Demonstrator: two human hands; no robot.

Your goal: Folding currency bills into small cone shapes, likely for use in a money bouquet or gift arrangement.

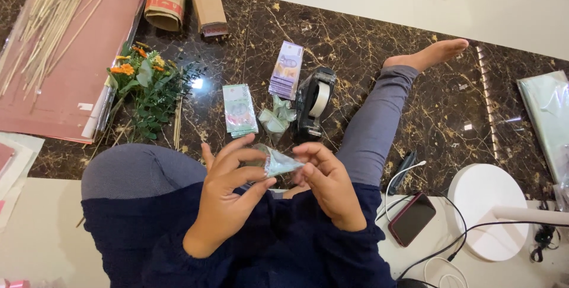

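1. At lower centre of the frame, the left hand [228, 196] and right hand [328, 184] pinched a small folded green banknote [278, 162] between their fingertips, both closed on it above the lap.
2. Open marble floor [379, 39] lay in the upper middle; the stretched leg [385, 104] crossed it toward the upper right.
3. Just above the hands sat a green note stack [239, 109], a purple note stack [287, 69], some folded green pieces [275, 117] and a black tape dispenser [315, 103] holding a white roll.
4. A flower bunch [145, 83] lay at left beside pink sheets [65, 80] bearing thin sticks [50, 9], cut off by the frame edge.
5. At lower right, a phone [412, 218] and cables lay beside a white round base [487, 208], possibly a lamp stand.
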